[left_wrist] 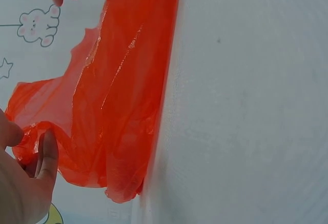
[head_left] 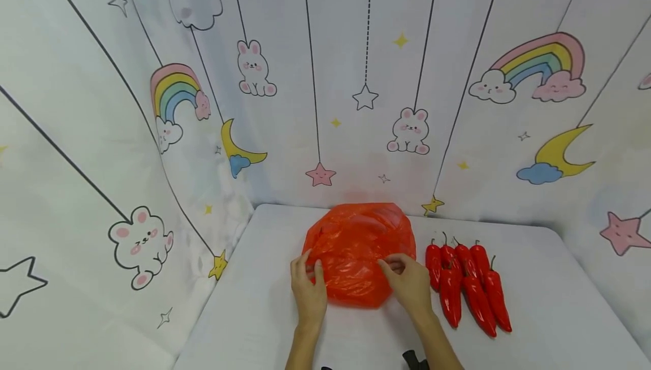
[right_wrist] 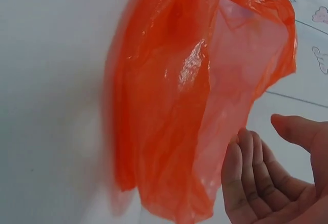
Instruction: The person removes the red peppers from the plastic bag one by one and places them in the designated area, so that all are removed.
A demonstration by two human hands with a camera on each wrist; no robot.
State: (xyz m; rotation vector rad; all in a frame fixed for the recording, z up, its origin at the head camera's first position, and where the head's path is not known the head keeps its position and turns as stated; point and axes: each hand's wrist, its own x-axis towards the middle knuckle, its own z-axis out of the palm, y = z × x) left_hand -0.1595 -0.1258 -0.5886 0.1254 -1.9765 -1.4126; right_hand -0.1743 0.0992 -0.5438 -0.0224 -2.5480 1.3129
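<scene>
A thin, see-through orange-red plastic bag stands puffed out on the white table. My left hand is at its left side, gripping the upper rim; in the left wrist view some film bunches between thumb and fingers. At the bag's right side is my right hand. The right wrist view shows its thumb apart from the fingers, with nothing between them, and the fingertips close to the bag's edge.
Several shiny red chili peppers with dark stems lie in two rows right of the bag. A small black object shows by the right forearm. A white cloth printed with rabbits, stars and rainbows hangs behind and beside the table.
</scene>
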